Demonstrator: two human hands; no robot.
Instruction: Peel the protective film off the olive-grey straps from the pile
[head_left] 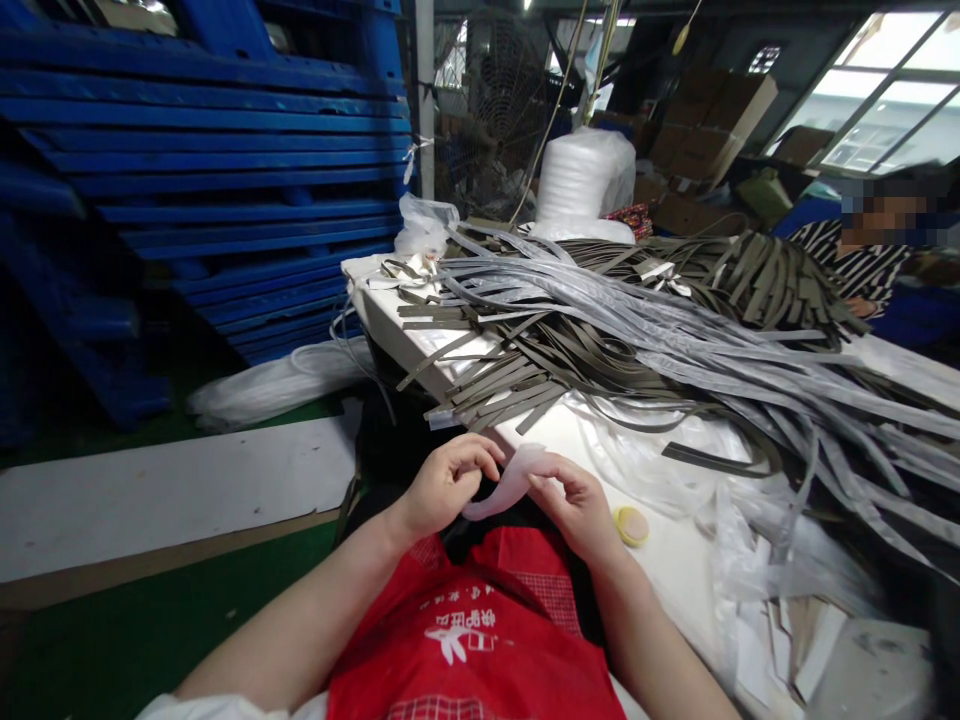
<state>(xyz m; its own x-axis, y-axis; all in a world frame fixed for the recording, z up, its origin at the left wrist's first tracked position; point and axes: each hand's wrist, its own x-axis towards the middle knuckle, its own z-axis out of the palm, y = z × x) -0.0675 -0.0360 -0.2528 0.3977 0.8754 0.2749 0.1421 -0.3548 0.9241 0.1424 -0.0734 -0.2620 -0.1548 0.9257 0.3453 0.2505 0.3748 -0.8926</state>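
A short, whitish translucent plastic strip curves between my two hands, above my lap at the table's near edge. My right hand pinches its upper end between thumb and fingers. My left hand has its fingers curled, and the strip's lower end runs in against it; the exact grip there is partly hidden. Beside my right wrist, a small yellow-rimmed round roll or lid lies on the white table. Beyond my hands, dark grey-brown flat strips lie in a loose heap.
Long clear plastic sleeves cover part of the heap. A white foam roll stands behind. Blue pallets are stacked at left, near a bagged bundle on the floor. Across the table sits a person in a striped top.
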